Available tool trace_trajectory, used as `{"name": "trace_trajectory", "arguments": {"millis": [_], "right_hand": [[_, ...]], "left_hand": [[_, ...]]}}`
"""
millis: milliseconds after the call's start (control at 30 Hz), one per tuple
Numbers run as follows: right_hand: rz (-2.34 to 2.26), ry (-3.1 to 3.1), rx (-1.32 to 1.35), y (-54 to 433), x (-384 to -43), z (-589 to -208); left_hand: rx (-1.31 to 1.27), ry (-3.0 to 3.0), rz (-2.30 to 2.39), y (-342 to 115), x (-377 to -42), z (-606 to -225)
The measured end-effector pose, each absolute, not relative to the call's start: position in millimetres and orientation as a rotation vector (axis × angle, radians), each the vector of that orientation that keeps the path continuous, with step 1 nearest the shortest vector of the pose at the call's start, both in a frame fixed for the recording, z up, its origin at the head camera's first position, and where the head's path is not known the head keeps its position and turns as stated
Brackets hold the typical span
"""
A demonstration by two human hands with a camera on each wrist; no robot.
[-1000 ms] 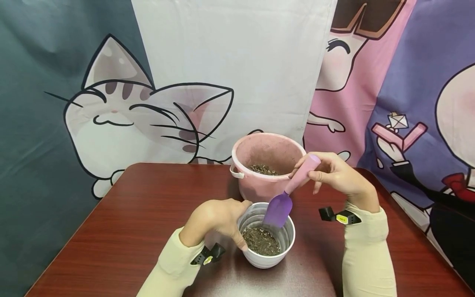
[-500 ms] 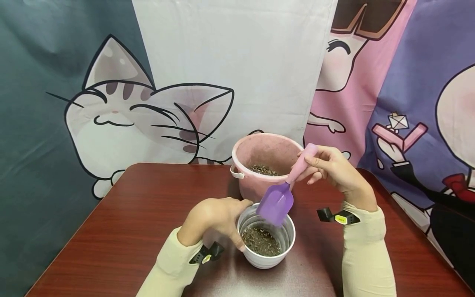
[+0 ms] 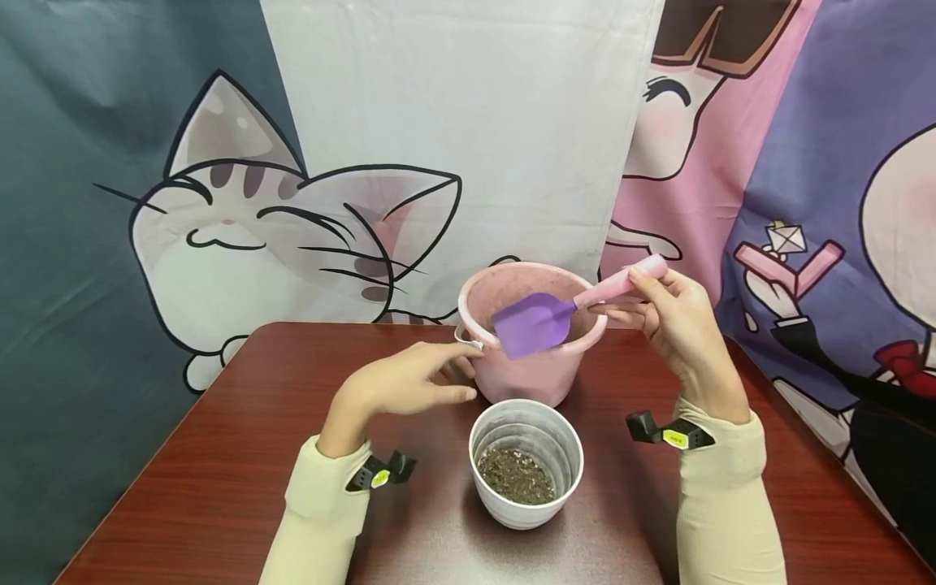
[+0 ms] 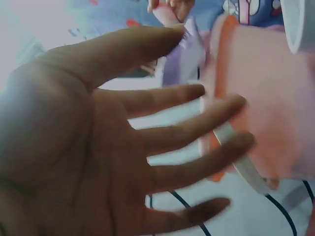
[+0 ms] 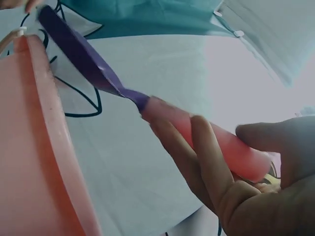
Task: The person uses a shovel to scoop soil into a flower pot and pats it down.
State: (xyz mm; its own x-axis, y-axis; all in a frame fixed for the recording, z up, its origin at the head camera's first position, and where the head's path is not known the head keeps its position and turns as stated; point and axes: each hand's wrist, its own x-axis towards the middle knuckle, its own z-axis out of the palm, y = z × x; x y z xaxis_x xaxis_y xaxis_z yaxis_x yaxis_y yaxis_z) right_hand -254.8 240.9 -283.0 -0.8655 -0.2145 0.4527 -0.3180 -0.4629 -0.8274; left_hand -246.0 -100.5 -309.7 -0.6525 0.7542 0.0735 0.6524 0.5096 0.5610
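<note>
My right hand pinches the pink handle of a small garden trowel, its purple blade held over the front rim of a pink bucket. In the right wrist view the thumb and fingers wrap the trowel's handle. My left hand hovers beside the bucket's left side, fingers spread and straight in the left wrist view; whether a fingertip touches the bucket's handle I cannot tell. A white ribbed pot with dark soil at its bottom stands in front of the bucket.
Everything stands on a reddish-brown wooden table. Close behind it hangs a cloth backdrop with cartoon figures. The bucket is near the table's far edge, with the pot just in front of it.
My left hand has let go of the white pot's rim and moved up and left towards the bucket. The trowel has risen from above the pot to the bucket's rim, its blade now nearly level.
</note>
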Motion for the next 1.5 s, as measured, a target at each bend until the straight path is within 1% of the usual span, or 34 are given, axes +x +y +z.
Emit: {"name": "trace_trajectory", "arguments": {"millis": [133,233,367,500,600,767,833,1167,1333,1500], "right_hand": [[2.441,-1.561,0.810,239,-258,-284],[2.387,-1.500,0.709,235,-261,-286],[2.239,-1.477,0.544,224,-266,-291],[2.067,-1.540,0.431,213,-273,-298],[1.953,-1.632,0.348,204,-282,-304],[1.589,-1.952,0.120,192,-296,-313],[1.463,-2.069,0.071,187,-301,-316],[1.045,-2.427,0.155,178,-319,-316],[0.893,-2.623,0.242,177,-327,-314],[0.798,-2.683,0.376,179,-338,-312]], "left_hand": [[1.248,2.576,0.973,-104,-260,-314],[1.249,2.645,1.055,-104,-268,-318],[1.182,2.829,1.272,-98,-277,-327],[0.903,2.966,1.556,-83,-286,-342],[0.676,2.960,1.641,-73,-290,-351],[0.505,2.904,1.680,-66,-291,-360],[0.465,2.887,1.691,-66,-290,-362],[0.406,2.717,1.789,-62,-291,-361],[0.391,2.697,1.792,-63,-291,-361],[0.392,2.698,1.797,-63,-290,-361]]}}
